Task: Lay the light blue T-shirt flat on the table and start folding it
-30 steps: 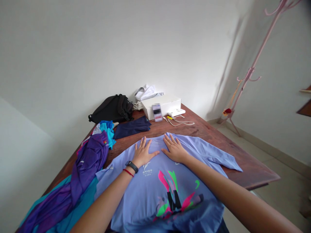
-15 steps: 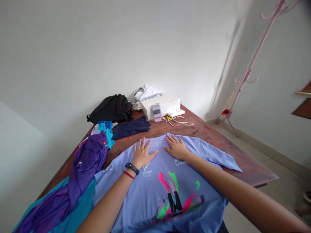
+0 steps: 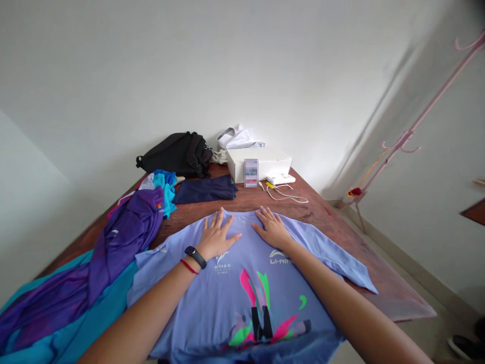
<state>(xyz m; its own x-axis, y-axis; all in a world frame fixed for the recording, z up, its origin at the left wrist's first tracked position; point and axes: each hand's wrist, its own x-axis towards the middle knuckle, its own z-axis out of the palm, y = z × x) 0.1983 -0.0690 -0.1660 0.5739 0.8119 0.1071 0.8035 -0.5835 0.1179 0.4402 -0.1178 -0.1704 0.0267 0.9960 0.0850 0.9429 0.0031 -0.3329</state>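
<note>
Shirt (image 3: 212,308) with lettering (image 3: 279,261) partly behind right forearm (image 3: 318,278)

— Findings on the left hand (image 3: 214,241)?

— Observed palm down, back uppermost, with fingers (image 3: 219,221) fanned and extended forward. Noted inward: left thumb (image 3: 233,238), swung out widely.

— And on the right hand (image 3: 275,232)?

— Likewise palm down, with fingers straight, angled forward and slightly left. Recorded apart from the opposite thumb: right thumb (image 3: 259,230), pointing inward.

— Regarding the arms?

— Seen bare, reaching forward and converging; left forearm (image 3: 151,311) slanting rightward, right forearm (image 3: 343,302) slanting leftward.
</note>
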